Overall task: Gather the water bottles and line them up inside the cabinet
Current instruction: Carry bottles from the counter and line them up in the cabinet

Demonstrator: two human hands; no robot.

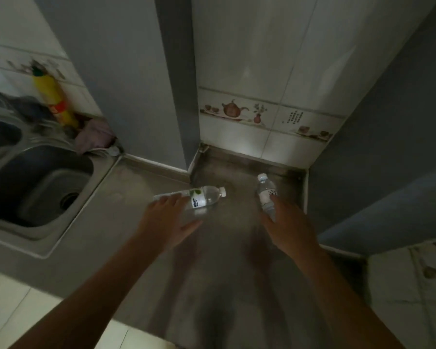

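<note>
Two clear water bottles with white caps lie on the grey countertop (pixel 227 238) near the back corner. The left bottle (pixel 202 197) lies crosswise, cap pointing right. My left hand (pixel 166 217) is spread over its base end, fingers on the far side and thumb on the near side, not closed round it. The right bottle (pixel 266 195) points its cap away from me. My right hand (pixel 287 227) covers its base, with the index finger along its right side and the thumb on its left. No cabinet is in view.
A steel sink (pixel 35 187) fills the left of the counter. Behind it stand a yellow bottle (pixel 56 102) and a pink cloth (pixel 93 134). A grey pillar (pixel 141 84) and a tiled wall (pixel 267 117) close the back, and a grey panel (pixel 388 159) closes the right.
</note>
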